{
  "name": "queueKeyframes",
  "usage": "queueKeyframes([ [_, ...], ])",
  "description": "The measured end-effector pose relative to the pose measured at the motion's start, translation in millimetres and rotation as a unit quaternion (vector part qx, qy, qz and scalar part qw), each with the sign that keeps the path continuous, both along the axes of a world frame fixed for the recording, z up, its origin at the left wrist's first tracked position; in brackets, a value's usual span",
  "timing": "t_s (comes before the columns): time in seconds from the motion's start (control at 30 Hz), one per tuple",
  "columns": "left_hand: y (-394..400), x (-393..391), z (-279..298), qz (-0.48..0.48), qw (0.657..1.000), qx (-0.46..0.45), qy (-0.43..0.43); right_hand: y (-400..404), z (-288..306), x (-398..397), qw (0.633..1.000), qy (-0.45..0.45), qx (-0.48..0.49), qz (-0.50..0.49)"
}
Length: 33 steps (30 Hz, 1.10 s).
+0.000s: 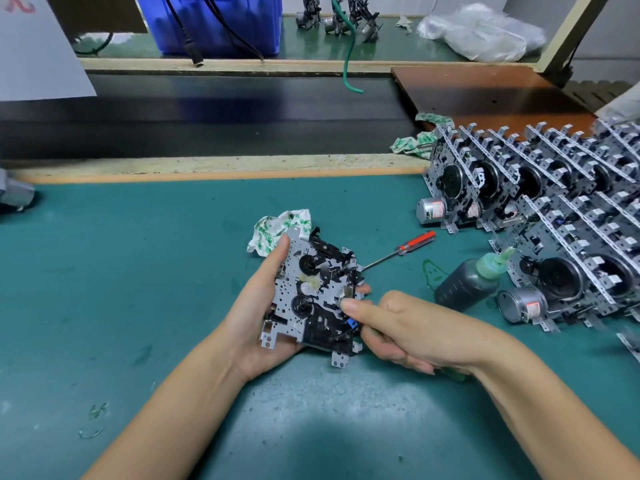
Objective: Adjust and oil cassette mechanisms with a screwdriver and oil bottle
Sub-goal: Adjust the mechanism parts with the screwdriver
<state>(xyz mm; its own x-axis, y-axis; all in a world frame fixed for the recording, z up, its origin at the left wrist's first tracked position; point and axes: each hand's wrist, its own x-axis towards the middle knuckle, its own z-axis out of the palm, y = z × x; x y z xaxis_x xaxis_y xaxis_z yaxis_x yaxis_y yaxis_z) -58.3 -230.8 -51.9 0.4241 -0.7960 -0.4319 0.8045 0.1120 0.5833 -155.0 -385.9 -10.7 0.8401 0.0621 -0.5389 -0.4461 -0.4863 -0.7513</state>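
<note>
My left hand (258,329) grips a cassette mechanism (310,296), a grey metal plate with black reels and gears, from its left side and underneath, just above the green mat. My right hand (408,330) has its thumb on the mechanism's right edge and its fingers curled below, pinching it. A bit of green shows under that hand; I cannot tell what it is. The red-handled screwdriver (408,245) lies on the mat behind the mechanism. The dark oil bottle (467,284) with a green nozzle lies tilted to the right, untouched.
Rows of several cassette mechanisms (554,188) with motors stand on the right. A green-printed cloth (273,230) lies behind my left hand, another one (412,143) by the rows. A black conveyor belt (207,109) runs along the mat's far edge. Green oil stains mark the mat near the bottle.
</note>
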Motion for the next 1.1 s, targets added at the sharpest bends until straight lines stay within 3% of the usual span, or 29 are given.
queueKeyframes([
  [0.3, 1, -1, 1, -0.024, 0.999, 0.009, -0.026, -2, -5, -8, 1.0, -0.013, -0.004, 0.011],
  [0.5, 7, -1, 1, -0.017, 0.999, -0.034, 0.027, -12, -3, -11, 0.997, -0.042, 0.061, -0.023],
  [0.63, 8, -1, 3, -0.007, 0.995, -0.075, 0.066, -9, -4, -7, 0.967, -0.193, 0.117, -0.118],
  [0.77, 6, -4, 6, -0.025, 0.992, -0.096, 0.072, 1, -12, -5, 0.929, -0.316, 0.12, -0.15],
  [0.87, 6, -4, 6, -0.021, 0.991, -0.107, 0.075, 2, -15, -4, 0.932, -0.328, 0.063, -0.14],
  [1.1, 6, -4, 0, -0.043, 0.993, -0.089, 0.058, 2, -16, -5, 0.936, -0.317, 0.07, -0.134],
])
